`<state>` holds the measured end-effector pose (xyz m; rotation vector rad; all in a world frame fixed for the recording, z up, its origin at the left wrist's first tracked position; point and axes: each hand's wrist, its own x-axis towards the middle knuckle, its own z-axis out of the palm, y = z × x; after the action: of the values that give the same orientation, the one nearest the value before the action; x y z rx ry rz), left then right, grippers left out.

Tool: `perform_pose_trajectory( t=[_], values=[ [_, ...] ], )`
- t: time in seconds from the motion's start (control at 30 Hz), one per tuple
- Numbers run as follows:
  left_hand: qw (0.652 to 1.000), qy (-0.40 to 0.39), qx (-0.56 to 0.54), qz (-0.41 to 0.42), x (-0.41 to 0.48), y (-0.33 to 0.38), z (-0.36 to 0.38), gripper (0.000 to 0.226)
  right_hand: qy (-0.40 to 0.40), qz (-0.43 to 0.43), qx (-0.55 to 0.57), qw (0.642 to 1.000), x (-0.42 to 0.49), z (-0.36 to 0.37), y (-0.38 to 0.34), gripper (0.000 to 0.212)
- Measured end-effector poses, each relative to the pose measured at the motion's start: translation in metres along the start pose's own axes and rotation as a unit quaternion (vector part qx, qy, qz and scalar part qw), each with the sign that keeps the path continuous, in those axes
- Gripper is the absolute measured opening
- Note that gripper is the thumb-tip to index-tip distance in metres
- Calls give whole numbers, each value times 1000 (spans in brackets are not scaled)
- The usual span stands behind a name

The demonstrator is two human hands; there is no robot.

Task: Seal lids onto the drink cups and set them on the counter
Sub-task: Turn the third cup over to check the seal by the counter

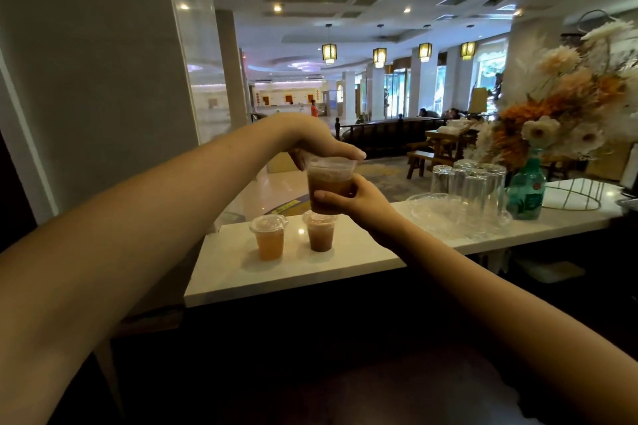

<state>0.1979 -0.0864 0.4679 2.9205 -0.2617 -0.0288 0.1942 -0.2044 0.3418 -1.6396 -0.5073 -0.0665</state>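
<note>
White counter running left to right across a dim bar front, wide hotel lobby beyond. Held upright above it, a clear cup of brown drink, long axis vertical, mouth up, slightly tilted if at all. Right hand wrapped around its lower half, fingers closed on the wall; left hand cupped over the top, palm and fingers pressed down on the clear lid. Directly below, two lidded cups standing near the counter's left end: orange drink and brown drink, close together but apart. Bare counter toward the near edge. Further right, upturned glasses on a clear tray, then a green bottle under dried flowers.
</note>
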Motion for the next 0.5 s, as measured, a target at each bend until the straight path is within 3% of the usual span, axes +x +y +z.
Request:
perform_pose_trajectory(
  t=[0.17,0.5],
  values=[
    [997,-25,-54,42,19,1,-12,83,26,-11,-30,999,17,-23,-3,65],
    [995,28,-61,77,97,21,16,78,19,10,-19,1000,76,-86,38,67]
  ],
)
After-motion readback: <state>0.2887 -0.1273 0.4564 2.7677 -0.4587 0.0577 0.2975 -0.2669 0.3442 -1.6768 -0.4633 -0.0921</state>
